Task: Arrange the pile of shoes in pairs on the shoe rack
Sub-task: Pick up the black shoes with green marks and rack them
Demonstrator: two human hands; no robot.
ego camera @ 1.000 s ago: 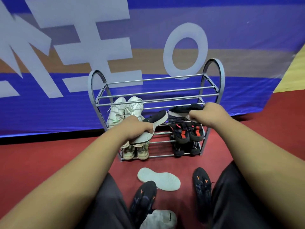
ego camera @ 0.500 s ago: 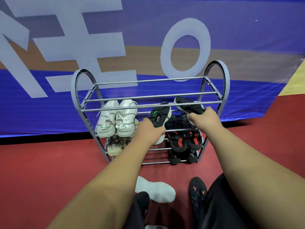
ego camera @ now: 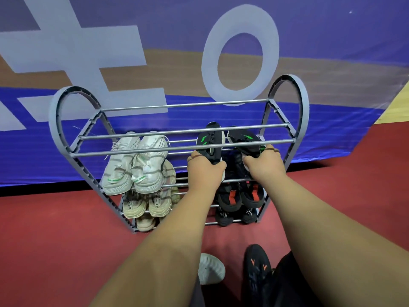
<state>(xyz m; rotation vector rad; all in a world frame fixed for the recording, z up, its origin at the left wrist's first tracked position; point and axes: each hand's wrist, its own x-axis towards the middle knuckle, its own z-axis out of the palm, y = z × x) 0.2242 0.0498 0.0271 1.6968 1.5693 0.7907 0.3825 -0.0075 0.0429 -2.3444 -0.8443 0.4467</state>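
A grey metal shoe rack [ego camera: 66, 120] with heart-shaped ends stands against the banner wall. My left hand [ego camera: 204, 168] grips the heel of a black shoe with green marks [ego camera: 210, 140] on the second shelf, right half. My right hand [ego camera: 263, 163] grips its twin, the right black-and-green shoe [ego camera: 243, 140], beside it. Both shoes lie toe-first under the top bars. A white pair [ego camera: 135, 162] sits on the same shelf at the left. Below are a beige pair [ego camera: 146, 203] and a black-and-red pair [ego camera: 240, 196].
A loose white shoe [ego camera: 210, 270] lies on the red floor between my arms. A black shoe with orange marks [ego camera: 256, 264] is at my right knee. Another black pair [ego camera: 234, 214] sits on the lowest shelf. The blue banner [ego camera: 199, 23] backs the rack.
Both hands have pushed the two black-and-green shoes forward onto the second shelf, side by side and toe-first. The view has moved closer to the rack.
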